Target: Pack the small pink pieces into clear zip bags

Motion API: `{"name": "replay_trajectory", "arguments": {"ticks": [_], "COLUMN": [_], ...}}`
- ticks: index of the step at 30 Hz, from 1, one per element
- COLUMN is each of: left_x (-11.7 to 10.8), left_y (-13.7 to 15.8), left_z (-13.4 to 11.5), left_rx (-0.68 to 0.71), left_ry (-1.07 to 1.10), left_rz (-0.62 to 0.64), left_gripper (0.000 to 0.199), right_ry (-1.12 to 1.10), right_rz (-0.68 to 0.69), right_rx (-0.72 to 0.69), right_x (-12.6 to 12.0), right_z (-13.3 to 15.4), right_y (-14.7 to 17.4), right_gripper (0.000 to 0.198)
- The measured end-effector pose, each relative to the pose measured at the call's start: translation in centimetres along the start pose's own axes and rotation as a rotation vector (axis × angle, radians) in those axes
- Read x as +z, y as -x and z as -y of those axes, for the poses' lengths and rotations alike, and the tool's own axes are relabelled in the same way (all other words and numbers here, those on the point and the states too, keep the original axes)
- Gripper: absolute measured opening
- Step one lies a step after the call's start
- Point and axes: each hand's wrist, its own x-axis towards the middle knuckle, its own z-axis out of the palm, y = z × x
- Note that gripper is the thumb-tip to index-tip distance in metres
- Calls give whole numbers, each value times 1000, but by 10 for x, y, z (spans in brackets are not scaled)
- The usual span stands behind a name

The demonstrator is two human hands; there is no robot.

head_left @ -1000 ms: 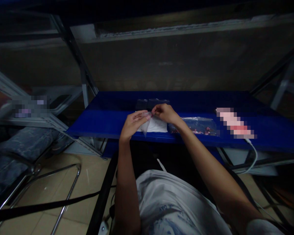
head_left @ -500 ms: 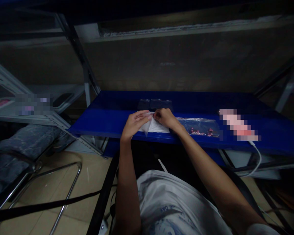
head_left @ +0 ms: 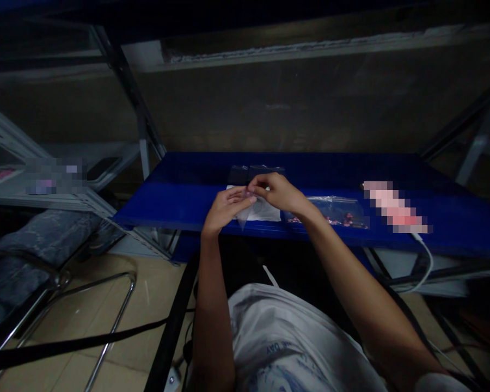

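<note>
My left hand point(head_left: 227, 209) holds a small clear plastic bag point(head_left: 243, 218) between thumb and fingers, its corner hanging down. My right hand point(head_left: 278, 191) is closed in a pinch at the top of that bag; a tiny pinkish thing seems to show at the fingertips, too small to name. Beneath both hands a white sheet point(head_left: 268, 212) lies on the blue shelf. Right of it rests a larger clear zip bag point(head_left: 330, 206) with small pink pieces point(head_left: 348, 219) inside, partly covered by my right forearm.
Flat clear bags point(head_left: 265, 170) lie behind my hands. A blurred-out pink object point(head_left: 394, 207) with a white cable point(head_left: 430, 261) lies to the right on the blue shelf point(head_left: 179, 188). On the left stand a grey shelf point(head_left: 124, 155) with a dark phone-like slab point(head_left: 103, 169), and a seated person's leg point(head_left: 41, 239).
My right hand has risen slightly and turned, its fingertips shifting left to the mouth of the small bag. My left hand stays nearly in place, holding the bag.
</note>
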Motion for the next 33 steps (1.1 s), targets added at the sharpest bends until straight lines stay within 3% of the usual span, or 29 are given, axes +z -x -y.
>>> {"name": "replay_trajectory", "arguments": {"ticks": [6, 15, 27, 33], "left_x": [-3, -2, -4, -2], "left_y": [0, 0, 0, 0], "left_z": [-1, -3, -2, -2], "left_rx": [-20, -17, -9, -9], "left_ry": [-12, -12, -13, -31], "left_rz": [5, -22, -36, -41], "left_gripper": [53, 56, 53, 54], "right_ry": [-47, 340, 431, 311], "right_rz": [-108, -69, -60, -102], "right_rx": [75, 221, 241, 241], "right_x": [-5, 23, 30, 24], "right_z": [-20, -60, -66, -62], "right_y": [-6, -10, -7, -6], "right_gripper": [21, 21, 20, 19]}}
